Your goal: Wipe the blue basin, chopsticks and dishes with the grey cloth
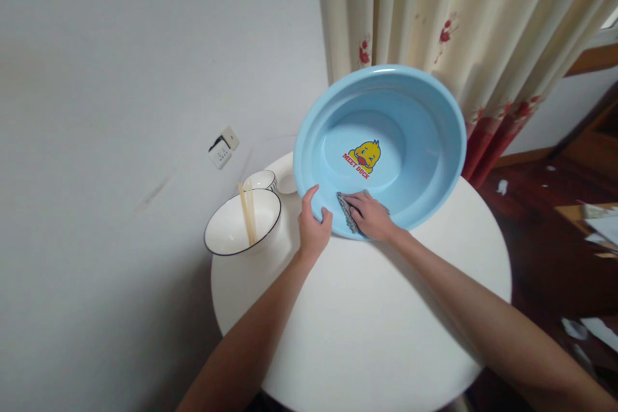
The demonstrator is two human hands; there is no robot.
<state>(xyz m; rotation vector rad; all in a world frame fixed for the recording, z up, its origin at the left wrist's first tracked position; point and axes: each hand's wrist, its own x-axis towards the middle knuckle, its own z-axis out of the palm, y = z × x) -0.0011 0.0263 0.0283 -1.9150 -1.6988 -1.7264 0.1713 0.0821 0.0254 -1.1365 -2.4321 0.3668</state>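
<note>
A light blue plastic basin with a yellow duck print on its bottom stands tilted on the table, its open side facing me. My left hand grips the basin's near left rim, with the thumb and a finger showing on the inner side. Inside the basin, my right hand presses a grey cloth against the near wall. Part of the cloth is covered by that hand's fingers.
On the round white table, a large white bowl holds several chopsticks. Behind it are a small bowl and a white dish. A wall socket is at left, a curtain behind.
</note>
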